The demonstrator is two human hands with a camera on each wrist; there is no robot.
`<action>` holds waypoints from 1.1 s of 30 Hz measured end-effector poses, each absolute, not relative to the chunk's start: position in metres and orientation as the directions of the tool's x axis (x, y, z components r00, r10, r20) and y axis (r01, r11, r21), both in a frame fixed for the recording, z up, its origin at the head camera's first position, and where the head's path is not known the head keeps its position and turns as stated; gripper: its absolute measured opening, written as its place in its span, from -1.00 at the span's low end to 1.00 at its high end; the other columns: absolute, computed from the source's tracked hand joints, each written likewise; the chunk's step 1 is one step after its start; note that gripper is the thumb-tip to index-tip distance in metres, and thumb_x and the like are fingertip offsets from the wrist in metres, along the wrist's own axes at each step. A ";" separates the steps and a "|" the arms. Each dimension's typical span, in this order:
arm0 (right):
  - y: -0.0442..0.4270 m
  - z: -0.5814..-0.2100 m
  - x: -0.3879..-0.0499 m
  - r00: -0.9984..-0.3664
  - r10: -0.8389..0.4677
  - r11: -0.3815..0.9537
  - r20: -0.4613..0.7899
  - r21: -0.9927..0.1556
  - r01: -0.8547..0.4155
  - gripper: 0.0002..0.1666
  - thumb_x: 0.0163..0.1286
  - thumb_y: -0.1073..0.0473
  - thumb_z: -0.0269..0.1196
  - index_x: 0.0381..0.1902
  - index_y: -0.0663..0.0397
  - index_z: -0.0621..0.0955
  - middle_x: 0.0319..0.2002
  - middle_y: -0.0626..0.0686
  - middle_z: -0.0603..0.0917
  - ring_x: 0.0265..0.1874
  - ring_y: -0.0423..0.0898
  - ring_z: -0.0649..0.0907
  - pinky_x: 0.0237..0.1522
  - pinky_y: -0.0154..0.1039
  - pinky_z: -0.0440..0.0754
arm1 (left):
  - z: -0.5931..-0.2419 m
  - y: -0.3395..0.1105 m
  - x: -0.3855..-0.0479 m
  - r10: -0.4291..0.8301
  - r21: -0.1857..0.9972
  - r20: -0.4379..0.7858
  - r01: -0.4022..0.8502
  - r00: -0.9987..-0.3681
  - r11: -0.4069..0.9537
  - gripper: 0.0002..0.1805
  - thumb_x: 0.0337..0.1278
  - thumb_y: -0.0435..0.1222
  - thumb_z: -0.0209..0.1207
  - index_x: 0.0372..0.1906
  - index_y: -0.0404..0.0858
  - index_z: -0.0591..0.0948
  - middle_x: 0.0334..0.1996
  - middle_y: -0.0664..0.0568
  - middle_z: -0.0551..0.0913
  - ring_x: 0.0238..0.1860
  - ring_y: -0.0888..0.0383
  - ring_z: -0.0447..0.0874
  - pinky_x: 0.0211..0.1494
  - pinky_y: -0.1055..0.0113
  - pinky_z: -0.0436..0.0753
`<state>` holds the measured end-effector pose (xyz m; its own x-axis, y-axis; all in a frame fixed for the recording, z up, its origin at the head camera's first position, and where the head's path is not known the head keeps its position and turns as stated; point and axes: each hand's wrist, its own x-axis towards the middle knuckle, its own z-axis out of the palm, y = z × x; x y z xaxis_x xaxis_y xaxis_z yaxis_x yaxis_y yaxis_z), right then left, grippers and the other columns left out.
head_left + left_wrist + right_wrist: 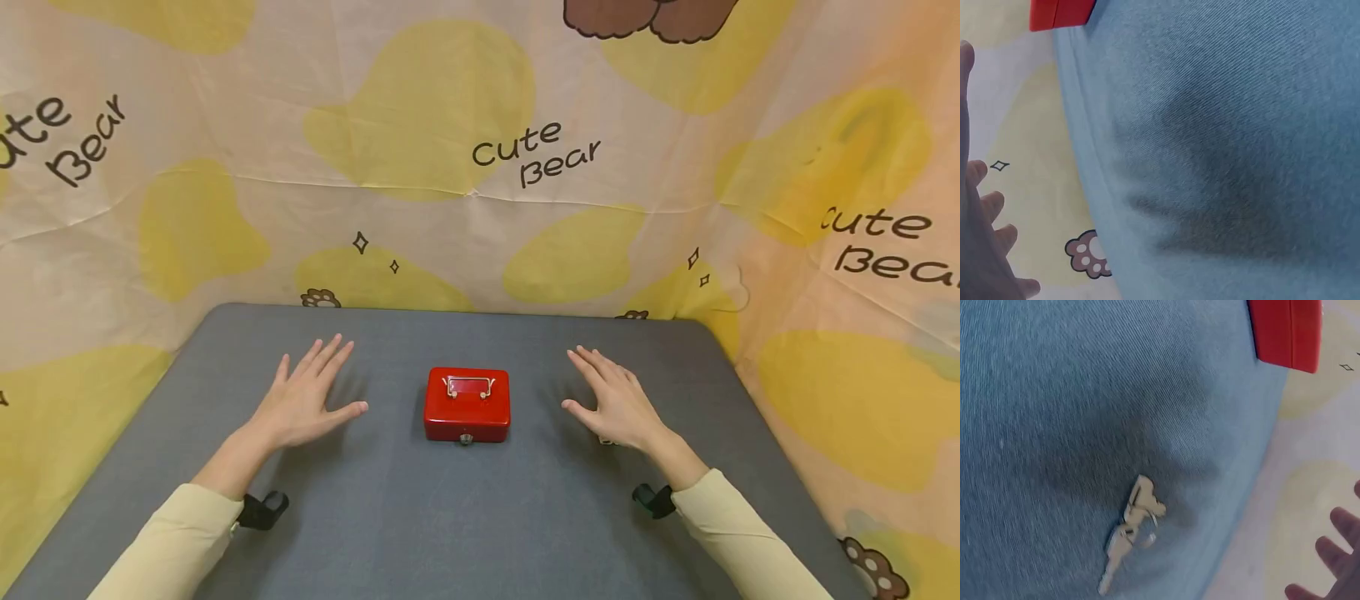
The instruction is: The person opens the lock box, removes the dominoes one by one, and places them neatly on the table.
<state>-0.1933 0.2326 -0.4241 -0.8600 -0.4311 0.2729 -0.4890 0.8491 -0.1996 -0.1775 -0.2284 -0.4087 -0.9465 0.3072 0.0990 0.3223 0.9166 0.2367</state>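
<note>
"Well, what did we get from the right wrist view that the head view mostly kept from us?"

"The keys point(1121, 542). There we saw them linked by a ring, somewhat blurred, lying on the grey-blue table point(450, 525). In the head view only a scrap peeked out beneath the right hand point(617, 406), to the right of the red box point(467, 412) and a little nearer the person."

"Both wrist views gave us just a corner of that box, didn't they?"

"Yes, while the head view gave us all of it, standing on the table between the hands."

"And how did we find the hands?"

"The left hand point(300, 402) hung above the table, left of the box, its fingers fanned wide and its thumb stretched toward the box. The right one hung to the box's right, thumb well out, fingers straight and parted. We saw both empty and apart from the box."

"How did the box look to us?"

"Glossy, its lid down, with a thin silver handle point(469, 387) on top and a round silver lock point(466, 439) on its near side."
</note>
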 end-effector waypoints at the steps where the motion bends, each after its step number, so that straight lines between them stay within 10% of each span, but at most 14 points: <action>1: 0.231 -0.426 -0.194 -0.856 -0.434 0.844 0.280 -0.206 -0.495 -0.11 0.19 -0.24 0.19 0.41 -0.12 0.17 0.36 0.08 0.24 0.32 0.13 0.26 0.14 0.28 0.24 | -0.410 -0.227 -0.177 0.308 0.248 0.105 0.325 -0.945 0.913 0.03 -0.02 0.36 -0.03 0.46 -0.07 -0.09 0.46 -0.05 -0.09 0.43 -0.17 -0.13 0.26 -0.37 -0.23; 33: 0.186 -0.458 -0.193 -0.893 -0.426 0.747 0.148 -0.499 -0.439 -0.06 0.18 -0.13 0.25 0.40 0.07 0.15 0.35 0.09 0.27 0.30 0.08 0.31 0.23 0.09 0.30 | -0.454 -0.178 -0.184 0.356 0.481 0.151 0.383 -0.922 0.789 0.08 -0.14 0.18 0.26 0.45 -0.10 -0.01 0.44 -0.02 0.01 0.42 -0.07 -0.02 0.34 -0.17 0.04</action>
<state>-0.1932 0.1860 -0.4584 -0.8925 -0.4260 0.1483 -0.4394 0.7471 -0.4987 -0.1838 -0.1776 -0.4537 -0.9224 0.3555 0.1510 0.3827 0.7886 0.4813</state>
